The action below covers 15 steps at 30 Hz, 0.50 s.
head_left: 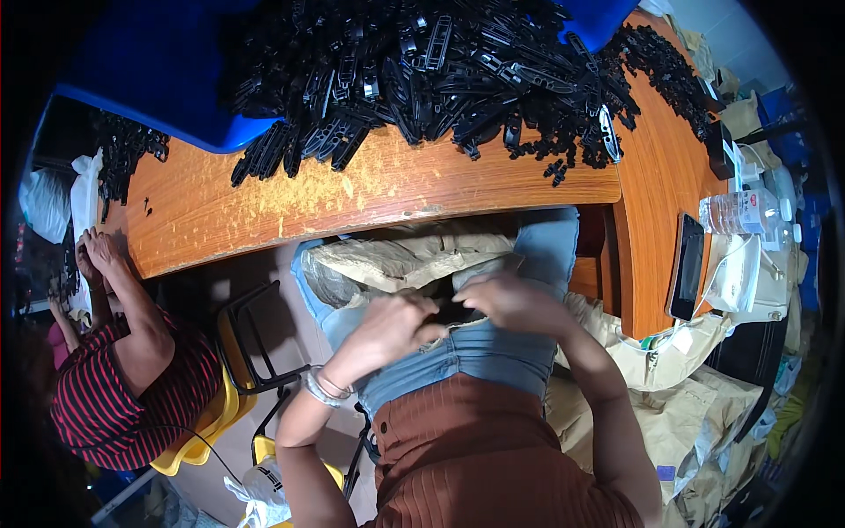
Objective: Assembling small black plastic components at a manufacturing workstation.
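My left hand (pixel 398 321) and my right hand (pixel 515 302) meet over my lap, both with fingers curled around a small black plastic part (pixel 453 312) held between them. Most of that part is hidden by the fingers. Metal bangles circle my left wrist. Under the hands lie my blue jeans and a crumpled beige paper sack (pixel 396 260). On the wooden table (pixel 370 189) beyond my knees lies a large heap of black plastic strips (pixel 440 70).
A person in a red striped shirt (pixel 123 396) sits at the left on a yellow chair, hands at the table's edge. At the right stand a dark phone (pixel 687 264), a water bottle (pixel 739 213) and white bags. A blue bin (pixel 158 79) sits behind the heap.
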Each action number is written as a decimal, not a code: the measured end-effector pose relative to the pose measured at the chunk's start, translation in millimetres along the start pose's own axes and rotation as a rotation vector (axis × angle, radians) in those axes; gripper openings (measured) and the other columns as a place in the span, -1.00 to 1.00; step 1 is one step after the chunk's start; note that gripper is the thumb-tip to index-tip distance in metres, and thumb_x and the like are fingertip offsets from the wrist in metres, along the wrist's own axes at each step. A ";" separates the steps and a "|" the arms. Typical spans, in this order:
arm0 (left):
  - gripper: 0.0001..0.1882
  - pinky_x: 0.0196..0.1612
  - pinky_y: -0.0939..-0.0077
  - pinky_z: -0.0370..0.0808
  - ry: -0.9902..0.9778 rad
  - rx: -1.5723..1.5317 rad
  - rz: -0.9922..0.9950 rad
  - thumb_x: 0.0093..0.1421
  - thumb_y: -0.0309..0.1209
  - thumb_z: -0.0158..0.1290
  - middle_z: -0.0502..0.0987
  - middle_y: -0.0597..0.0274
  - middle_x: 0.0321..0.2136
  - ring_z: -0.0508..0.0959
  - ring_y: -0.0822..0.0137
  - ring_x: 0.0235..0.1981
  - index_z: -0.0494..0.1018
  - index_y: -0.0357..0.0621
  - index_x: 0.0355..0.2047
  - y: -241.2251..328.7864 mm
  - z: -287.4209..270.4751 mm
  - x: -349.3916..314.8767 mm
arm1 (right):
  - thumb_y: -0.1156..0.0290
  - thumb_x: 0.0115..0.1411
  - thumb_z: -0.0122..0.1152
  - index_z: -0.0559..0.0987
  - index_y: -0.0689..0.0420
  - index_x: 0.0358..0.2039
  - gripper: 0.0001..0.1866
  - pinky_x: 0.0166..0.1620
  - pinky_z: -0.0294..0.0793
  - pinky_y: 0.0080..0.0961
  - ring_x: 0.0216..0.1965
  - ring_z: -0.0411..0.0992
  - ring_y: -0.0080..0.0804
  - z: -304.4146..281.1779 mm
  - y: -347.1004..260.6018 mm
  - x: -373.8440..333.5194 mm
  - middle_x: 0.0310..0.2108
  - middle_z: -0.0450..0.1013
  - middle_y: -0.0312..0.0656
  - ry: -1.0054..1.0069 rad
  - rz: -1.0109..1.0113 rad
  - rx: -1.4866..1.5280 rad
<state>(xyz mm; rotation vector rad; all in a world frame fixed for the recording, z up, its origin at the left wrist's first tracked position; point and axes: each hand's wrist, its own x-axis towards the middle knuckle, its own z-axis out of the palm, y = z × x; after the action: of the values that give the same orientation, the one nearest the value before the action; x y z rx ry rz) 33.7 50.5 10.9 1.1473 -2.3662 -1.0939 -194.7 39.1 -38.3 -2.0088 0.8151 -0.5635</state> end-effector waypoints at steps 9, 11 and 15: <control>-0.39 -0.39 0.12 0.43 -0.489 0.161 -0.120 0.08 0.07 0.05 0.44 -0.16 -0.65 0.52 -0.10 -0.49 0.38 -0.37 -0.31 -34.8 43.5 -24.5 | 0.29 0.18 0.09 0.45 0.17 -0.07 -0.66 -0.07 0.39 -0.33 -0.14 0.42 -0.31 36.0 127.7 51.4 -0.14 0.44 -0.09 0.321 0.611 0.179; -0.40 -0.31 0.13 0.44 -0.573 -0.058 -0.153 0.12 0.07 0.02 0.47 -0.21 -0.55 0.52 -0.14 -0.43 0.39 -0.30 -0.14 -36.8 40.3 -6.6 | 0.28 0.12 0.15 0.52 0.20 -0.19 -0.70 -0.13 0.41 -0.31 -0.21 0.45 -0.21 32.1 199.6 29.2 -0.25 0.48 -0.05 0.591 0.144 -1.016; -0.43 -0.31 0.24 0.49 -0.537 -0.125 0.013 0.19 -0.01 -0.01 0.58 -0.04 -0.31 0.57 0.00 -0.45 0.37 -0.20 0.04 -30.6 31.7 6.2 | 0.27 0.15 0.12 0.46 0.16 -0.10 -0.66 -0.05 0.30 -0.19 -0.13 0.39 -0.12 32.5 183.2 26.3 -0.20 0.45 -0.07 0.405 0.528 -0.287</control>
<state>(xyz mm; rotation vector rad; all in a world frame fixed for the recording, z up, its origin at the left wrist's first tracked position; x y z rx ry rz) 29.2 49.8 -33.4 0.8714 -2.6250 -1.6914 -216.3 -36.3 -209.0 -1.8337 1.6901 -0.5690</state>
